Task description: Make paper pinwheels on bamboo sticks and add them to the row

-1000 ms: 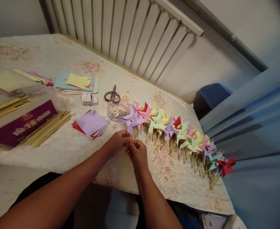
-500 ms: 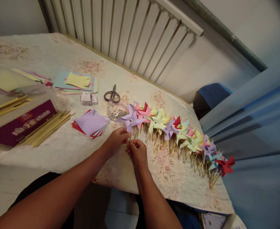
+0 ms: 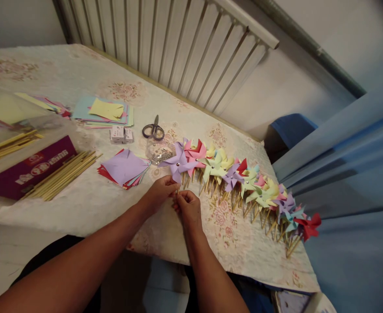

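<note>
One snag risk noted

We find right hand (image 3: 188,209), then left hand (image 3: 161,191), pinched closed on a stick (image 3: 177,190); just beyond, its purple pinwheel (image 3: 178,161) sits close left of the pinwheel row (image 3: 213,168), where twisting could snag both.

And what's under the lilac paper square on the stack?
Under the lilac square, red paper shows along the lower left and light-blue paper at the lower right. The square hides the rest.
</note>
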`<state>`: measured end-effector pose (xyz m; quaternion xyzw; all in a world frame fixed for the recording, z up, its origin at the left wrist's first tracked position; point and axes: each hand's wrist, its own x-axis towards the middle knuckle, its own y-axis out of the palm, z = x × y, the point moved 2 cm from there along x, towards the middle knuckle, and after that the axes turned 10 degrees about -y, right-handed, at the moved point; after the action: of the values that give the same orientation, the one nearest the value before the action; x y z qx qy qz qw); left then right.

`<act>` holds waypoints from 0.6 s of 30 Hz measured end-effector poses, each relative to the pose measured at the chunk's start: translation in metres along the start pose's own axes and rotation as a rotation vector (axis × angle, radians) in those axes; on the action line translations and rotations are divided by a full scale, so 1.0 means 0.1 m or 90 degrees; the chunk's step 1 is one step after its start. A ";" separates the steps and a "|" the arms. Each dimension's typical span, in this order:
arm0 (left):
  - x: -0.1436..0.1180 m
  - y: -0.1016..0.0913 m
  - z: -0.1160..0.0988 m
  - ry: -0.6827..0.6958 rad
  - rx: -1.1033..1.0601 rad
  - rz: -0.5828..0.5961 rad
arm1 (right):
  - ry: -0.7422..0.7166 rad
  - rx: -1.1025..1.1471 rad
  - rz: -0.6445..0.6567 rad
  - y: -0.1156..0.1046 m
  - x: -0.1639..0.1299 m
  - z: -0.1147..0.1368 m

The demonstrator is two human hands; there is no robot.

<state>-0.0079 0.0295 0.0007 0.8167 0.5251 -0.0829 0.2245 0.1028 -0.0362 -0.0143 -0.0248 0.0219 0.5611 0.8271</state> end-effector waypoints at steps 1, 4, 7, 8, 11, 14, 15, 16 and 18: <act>0.00 0.01 0.00 0.002 0.008 -0.001 | -0.001 0.001 -0.001 0.00 0.00 0.00; -0.01 0.02 -0.01 -0.006 0.025 0.001 | -0.004 -0.002 0.004 0.00 0.00 0.00; 0.00 0.02 0.01 -0.023 0.027 0.007 | -0.003 0.002 0.007 0.00 0.00 0.00; 0.01 0.02 0.03 -0.026 0.024 0.009 | -0.003 0.005 0.006 0.00 0.00 0.00; 0.03 0.00 0.07 -0.028 0.018 0.010 | -0.011 0.006 0.004 0.00 0.00 -0.01; 0.05 0.00 0.09 -0.029 0.011 0.018 | -0.015 0.008 0.001 -0.01 0.01 -0.02; 0.05 0.00 0.09 -0.031 0.010 0.021 | -0.014 0.012 0.001 0.00 0.01 -0.03; 0.04 0.00 0.08 -0.034 0.011 0.022 | -0.012 0.017 0.001 0.00 0.01 -0.03; 0.02 0.01 0.06 -0.037 0.018 0.019 | -0.006 0.022 0.001 0.00 0.01 -0.05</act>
<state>-0.0053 0.0285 -0.0049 0.8247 0.5050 -0.1111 0.2291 0.1031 -0.0353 -0.0189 -0.0077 0.0281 0.5614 0.8270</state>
